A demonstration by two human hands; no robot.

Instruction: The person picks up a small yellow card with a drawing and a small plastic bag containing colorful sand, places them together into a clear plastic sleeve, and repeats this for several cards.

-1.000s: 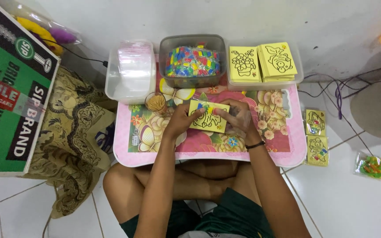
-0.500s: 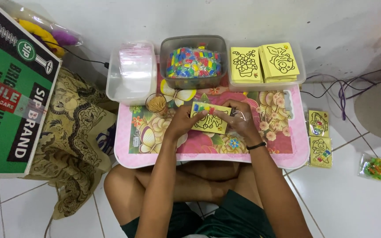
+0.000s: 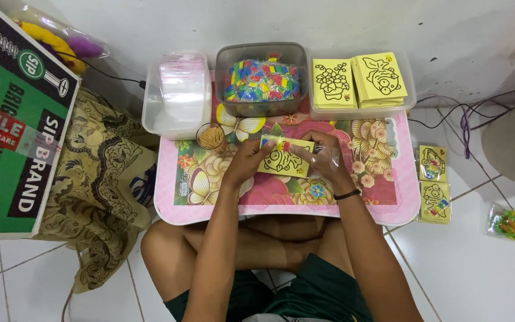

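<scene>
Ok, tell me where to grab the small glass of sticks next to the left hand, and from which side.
Take the glass around its round wall, fingers coming from above and from the person's side. It stands upright on the pink table, and its open top is full of sticks. The clear tub sits close behind it, and the left hand is to its right, so the near side looks most open.

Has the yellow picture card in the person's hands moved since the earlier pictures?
No. The yellow picture card sits below the clear tub of coloured pieces as before, held between both hands.
</scene>
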